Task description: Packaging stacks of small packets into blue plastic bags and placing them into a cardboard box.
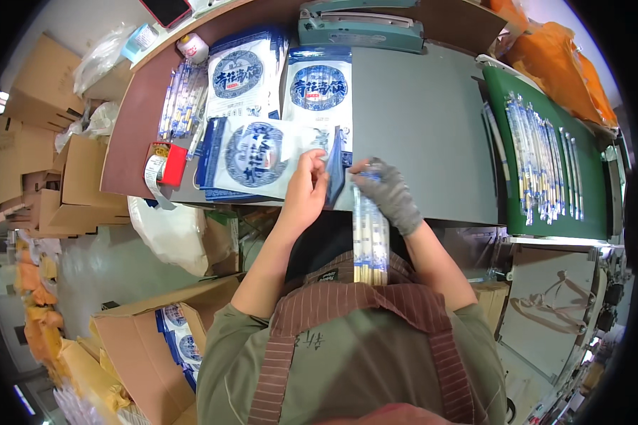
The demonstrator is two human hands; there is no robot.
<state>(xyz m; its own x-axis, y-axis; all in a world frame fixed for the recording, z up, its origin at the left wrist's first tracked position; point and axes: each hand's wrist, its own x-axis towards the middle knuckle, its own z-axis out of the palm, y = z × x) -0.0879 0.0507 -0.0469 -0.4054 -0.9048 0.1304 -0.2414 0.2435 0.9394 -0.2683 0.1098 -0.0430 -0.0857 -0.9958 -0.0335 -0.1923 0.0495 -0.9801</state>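
Observation:
My left hand (306, 190) is bare and pinches the open edge of a blue and white flat pouch (256, 156) lying at the table's front edge. In a grey fingerless glove, my right hand (391, 196) grips a bundle of wrapped chopsticks (371, 241) whose upper ends sit at the mouth of the pouch. The bundle hangs down toward my apron. Two more pouches of the same kind (319, 88) lie flat further back on the grey table (425, 127).
A red tape dispenser (164, 164) sits left of the pouch. Loose wrapped chopsticks (181, 99) lie at the back left and several more on a green tray (546, 163) at right. A teal sealing machine (361, 28) stands behind. Cardboard boxes (142, 347) surround the floor.

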